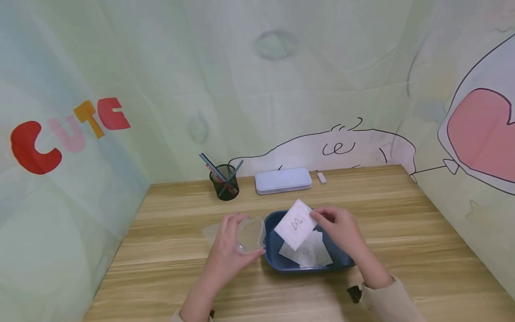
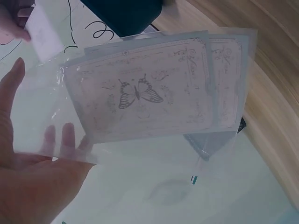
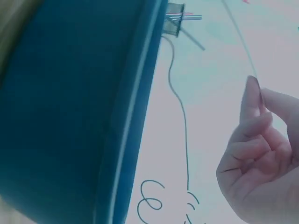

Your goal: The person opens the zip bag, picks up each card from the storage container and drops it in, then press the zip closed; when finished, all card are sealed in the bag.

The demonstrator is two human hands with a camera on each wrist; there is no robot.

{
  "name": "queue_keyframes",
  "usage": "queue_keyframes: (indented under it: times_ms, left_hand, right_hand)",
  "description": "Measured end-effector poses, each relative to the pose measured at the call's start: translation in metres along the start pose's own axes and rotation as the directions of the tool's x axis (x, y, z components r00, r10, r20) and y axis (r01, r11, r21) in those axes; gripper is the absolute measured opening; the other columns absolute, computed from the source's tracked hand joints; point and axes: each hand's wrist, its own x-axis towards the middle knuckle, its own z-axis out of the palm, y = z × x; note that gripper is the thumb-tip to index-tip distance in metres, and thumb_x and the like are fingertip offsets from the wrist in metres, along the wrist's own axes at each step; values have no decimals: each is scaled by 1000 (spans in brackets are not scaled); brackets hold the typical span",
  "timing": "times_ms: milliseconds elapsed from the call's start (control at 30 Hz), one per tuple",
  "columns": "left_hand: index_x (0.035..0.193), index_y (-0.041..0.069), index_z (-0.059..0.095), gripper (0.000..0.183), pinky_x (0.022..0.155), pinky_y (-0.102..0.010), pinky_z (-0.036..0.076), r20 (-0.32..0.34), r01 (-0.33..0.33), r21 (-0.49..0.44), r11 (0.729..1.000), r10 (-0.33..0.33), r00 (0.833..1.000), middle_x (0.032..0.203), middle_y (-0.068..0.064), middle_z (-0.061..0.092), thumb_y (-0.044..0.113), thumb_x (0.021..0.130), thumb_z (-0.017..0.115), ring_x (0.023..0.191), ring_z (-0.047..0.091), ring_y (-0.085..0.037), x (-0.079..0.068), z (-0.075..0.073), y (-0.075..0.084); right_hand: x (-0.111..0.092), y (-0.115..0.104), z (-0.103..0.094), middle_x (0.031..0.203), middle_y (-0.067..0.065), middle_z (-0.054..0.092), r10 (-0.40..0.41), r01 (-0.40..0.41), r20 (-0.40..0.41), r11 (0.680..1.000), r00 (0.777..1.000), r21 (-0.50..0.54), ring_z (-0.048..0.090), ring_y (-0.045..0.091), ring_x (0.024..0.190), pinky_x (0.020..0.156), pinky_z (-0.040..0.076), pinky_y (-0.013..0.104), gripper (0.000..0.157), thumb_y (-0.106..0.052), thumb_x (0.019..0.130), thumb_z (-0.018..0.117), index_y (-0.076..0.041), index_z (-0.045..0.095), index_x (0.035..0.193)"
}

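Clear glossy plastic pouch (image 2: 140,151); matt paper card (image 1: 295,225); smooth plastic tray (image 1: 272,259); wood-grain tabletop (image 1: 169,232); black mesh cup (image 1: 226,191).

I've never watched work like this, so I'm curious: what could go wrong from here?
The right hand pinches the card by just one edge, so it might slip into the blue tray below. The left hand spreads the mouth of the clear bag; if that hold eases, the opening could narrow and snag a card going in.
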Motion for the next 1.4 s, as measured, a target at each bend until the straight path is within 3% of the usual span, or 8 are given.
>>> queue_keyframes:
  times_ms: [200, 367, 600, 800, 1100, 1233, 1400]
  left_hand:
    - [133, 13, 45, 91, 101, -42, 41, 20, 15, 2, 1000, -15, 1000, 129, -6, 43, 29, 58, 93, 118, 46, -22, 2, 0, 0]
    - [134, 9, 45, 91, 102, -40, 39, 43, 1, 21, 1000, -2, 999, 127, -6, 43, 30, 59, 93, 117, 45, -21, 4, -2, 1]
    - [133, 6, 45, 93, 99, -41, 42, 57, -18, 37, 999, 16, 998, 123, -7, 43, 31, 58, 93, 113, 46, -23, 7, -2, 4]
    - [134, 6, 45, 93, 100, -41, 41, 76, -5, 48, 999, 2, 997, 123, -7, 43, 31, 58, 93, 114, 45, -22, 8, 0, 6]
    - [136, 6, 44, 98, 102, -39, 39, 108, 58, 57, 997, -64, 992, 125, -6, 42, 31, 56, 94, 115, 44, -21, 9, 0, 10]
    - [136, 7, 45, 98, 102, -38, 39, 116, 60, 63, 996, -67, 991, 125, -6, 41, 31, 56, 94, 115, 43, -20, 9, 1, 11]
    - [136, 8, 44, 97, 100, -35, 40, 114, 44, 72, 996, -52, 992, 123, -5, 42, 35, 57, 93, 112, 44, -19, 8, 3, 13]
  right_hand:
    - [-8, -10, 2, 87, 6, 69, 60, -42, -92, 982, 994, 185, 61, 22, 77, 66, 51, 24, 27, -28, 92, 66, -5, 72, 103]
    - [-17, -21, 11, 81, 6, 69, 100, -65, -119, 963, 988, 263, 55, 18, 68, 54, 42, 22, 30, -34, 89, 68, -7, 73, 103]
    - [-22, -23, 26, 71, 3, 66, 62, -11, -170, 958, 983, 288, 45, 15, 55, 45, 31, 22, 21, -33, 88, 71, -13, 73, 95]
    - [-24, -22, 35, 69, 0, 67, 38, 15, -188, 962, 982, 273, 47, 20, 57, 47, 34, 24, 18, -34, 87, 71, -17, 73, 94]
    - [-27, -26, 40, 68, 1, 67, 36, 11, -168, 962, 985, 271, 48, 15, 55, 48, 33, 21, 11, -20, 88, 72, -11, 73, 92]
    - [-26, -27, 45, 67, 3, 67, 20, 31, -179, 961, 984, 276, 47, 14, 52, 46, 31, 21, 6, -15, 86, 73, -9, 73, 88]
    - [-29, -30, 51, 68, -5, 68, -20, 70, -183, 960, 983, 270, 48, 11, 53, 46, 33, 20, 6, -19, 85, 75, -14, 72, 84]
